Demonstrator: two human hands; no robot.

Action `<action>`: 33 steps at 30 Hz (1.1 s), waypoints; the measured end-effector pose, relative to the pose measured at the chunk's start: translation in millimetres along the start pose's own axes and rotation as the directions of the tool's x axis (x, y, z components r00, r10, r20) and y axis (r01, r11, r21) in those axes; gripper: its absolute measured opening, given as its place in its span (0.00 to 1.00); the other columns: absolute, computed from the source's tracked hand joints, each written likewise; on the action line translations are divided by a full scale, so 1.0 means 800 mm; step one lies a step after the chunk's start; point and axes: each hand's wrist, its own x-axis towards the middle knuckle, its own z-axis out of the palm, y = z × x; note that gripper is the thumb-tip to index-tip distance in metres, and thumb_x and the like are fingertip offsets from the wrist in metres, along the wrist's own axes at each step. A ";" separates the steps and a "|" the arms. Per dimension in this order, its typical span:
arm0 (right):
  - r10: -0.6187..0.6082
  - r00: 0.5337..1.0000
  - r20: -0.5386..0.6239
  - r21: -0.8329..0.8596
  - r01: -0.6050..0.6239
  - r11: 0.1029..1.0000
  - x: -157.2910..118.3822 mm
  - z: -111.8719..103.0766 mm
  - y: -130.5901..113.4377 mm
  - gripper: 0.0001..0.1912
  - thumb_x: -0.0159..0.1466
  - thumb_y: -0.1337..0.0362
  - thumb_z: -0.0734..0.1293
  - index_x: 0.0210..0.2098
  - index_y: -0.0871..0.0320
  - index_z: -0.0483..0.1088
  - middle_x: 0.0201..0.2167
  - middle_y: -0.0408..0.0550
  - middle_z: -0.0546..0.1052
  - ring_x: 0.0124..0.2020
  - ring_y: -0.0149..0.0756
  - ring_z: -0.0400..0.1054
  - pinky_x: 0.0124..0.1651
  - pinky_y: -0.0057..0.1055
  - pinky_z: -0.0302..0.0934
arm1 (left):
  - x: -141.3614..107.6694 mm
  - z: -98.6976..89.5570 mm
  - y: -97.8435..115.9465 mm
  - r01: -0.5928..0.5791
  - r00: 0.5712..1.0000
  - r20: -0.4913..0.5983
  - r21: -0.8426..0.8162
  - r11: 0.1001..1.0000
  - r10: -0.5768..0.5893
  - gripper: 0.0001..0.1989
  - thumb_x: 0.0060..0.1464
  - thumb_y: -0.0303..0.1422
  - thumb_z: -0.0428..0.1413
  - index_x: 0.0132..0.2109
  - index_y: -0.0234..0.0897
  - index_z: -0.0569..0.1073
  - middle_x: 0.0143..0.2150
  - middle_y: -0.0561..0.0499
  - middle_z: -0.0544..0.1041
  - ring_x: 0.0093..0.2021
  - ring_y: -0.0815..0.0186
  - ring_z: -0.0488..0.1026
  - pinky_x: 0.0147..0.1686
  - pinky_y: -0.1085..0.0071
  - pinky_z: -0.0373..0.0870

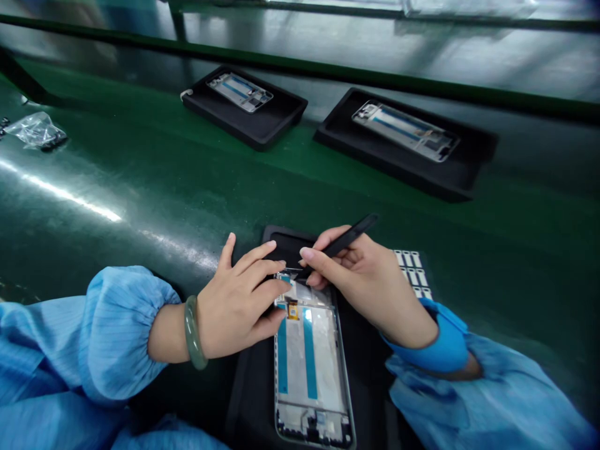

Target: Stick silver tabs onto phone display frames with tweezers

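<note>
A smartphone front frame (309,369) lies face down in a black tray (285,245), with blue strips on its pale back and a small gold component (292,310) near the top. My left hand (239,300) rests over the frame's upper edge, fingers spread, with a green bangle (194,332) on the wrist. My right hand (365,275) grips a slim black pry tool (349,237), its tip hidden behind the fingers. That hand's fingertips sit close to the left hand's, just above the frame. Both hands hide the frame's top edge.
A strip of white labels (412,272) lies beside the near tray, right of my right hand. Two more black trays (244,106) hold phone frames on the green belt (140,150) beyond. A plastic bag (35,130) lies at far left. Blue sleeves cover my forearms.
</note>
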 end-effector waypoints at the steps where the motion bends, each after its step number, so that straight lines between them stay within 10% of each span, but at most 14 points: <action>1: -0.001 1.000 0.000 -0.002 0.001 1.000 0.000 0.000 0.000 0.15 0.56 0.59 0.73 0.33 0.58 0.63 0.17 0.39 0.72 0.18 0.27 0.69 0.22 0.19 0.65 | 0.000 0.000 0.000 -0.001 1.000 0.007 0.014 1.000 0.001 0.11 0.59 0.33 0.49 0.47 0.36 0.70 0.52 0.45 0.72 0.63 0.54 0.56 0.61 0.39 0.38; 13: -0.092 0.995 -0.047 -0.149 0.085 0.985 -0.004 0.001 0.007 0.14 0.57 0.57 0.72 0.34 0.56 0.64 0.21 0.39 0.72 0.22 0.34 0.72 0.25 0.26 0.68 | 0.005 0.002 -0.001 -0.085 0.995 0.071 0.143 0.986 0.076 0.16 0.61 0.33 0.46 0.53 0.35 0.68 0.53 0.43 0.70 0.60 0.55 0.60 0.62 0.40 0.40; 21: -0.250 0.923 -0.293 -0.113 0.226 0.968 -0.008 0.000 0.004 0.12 0.58 0.59 0.72 0.33 0.56 0.65 0.25 0.41 0.75 0.22 0.32 0.72 0.26 0.25 0.69 | 0.004 0.005 -0.002 -0.083 0.996 0.058 0.166 0.983 0.074 0.16 0.61 0.33 0.45 0.53 0.36 0.68 0.54 0.43 0.70 0.61 0.56 0.59 0.61 0.38 0.38; 33: -0.216 0.974 -0.069 -0.154 0.203 0.967 -0.009 -0.002 0.006 0.08 0.60 0.61 0.69 0.35 0.54 0.65 0.31 0.43 0.74 0.32 0.37 0.74 0.33 0.31 0.69 | 0.004 0.001 -0.003 -0.050 0.995 0.091 0.116 0.992 0.040 0.16 0.61 0.34 0.45 0.53 0.38 0.68 0.54 0.45 0.70 0.63 0.58 0.57 0.62 0.40 0.33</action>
